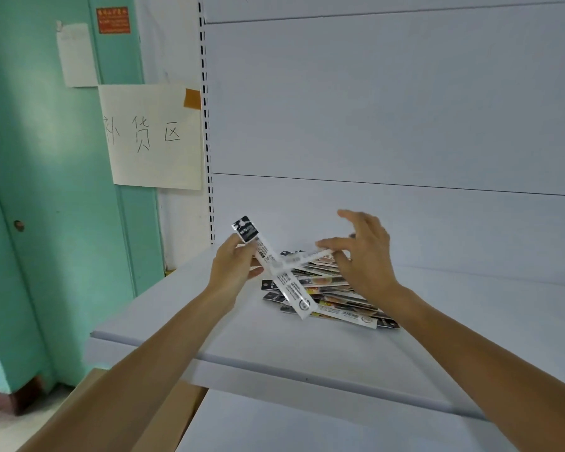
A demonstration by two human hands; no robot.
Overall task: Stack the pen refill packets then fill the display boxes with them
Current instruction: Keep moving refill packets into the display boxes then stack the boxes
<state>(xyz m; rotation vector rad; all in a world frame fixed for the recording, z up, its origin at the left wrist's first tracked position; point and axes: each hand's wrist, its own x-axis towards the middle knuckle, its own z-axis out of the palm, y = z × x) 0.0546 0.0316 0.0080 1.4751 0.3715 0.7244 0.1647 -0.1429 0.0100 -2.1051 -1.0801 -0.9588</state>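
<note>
A loose pile of pen refill packets lies on the white shelf, fanned out toward the right. My left hand grips a long white packet with a black header, held upright and tilted above the pile's left side. My right hand hovers over the pile with fingers spread, and its thumb and forefinger pinch the end of a second thin white packet that crosses the first one. No display box is in view.
The shelf's white back panel rises behind the pile. A slotted upright stands at the shelf's left end. A handwritten paper sign hangs on the green wall at left. A lower shelf and a brown board lie below.
</note>
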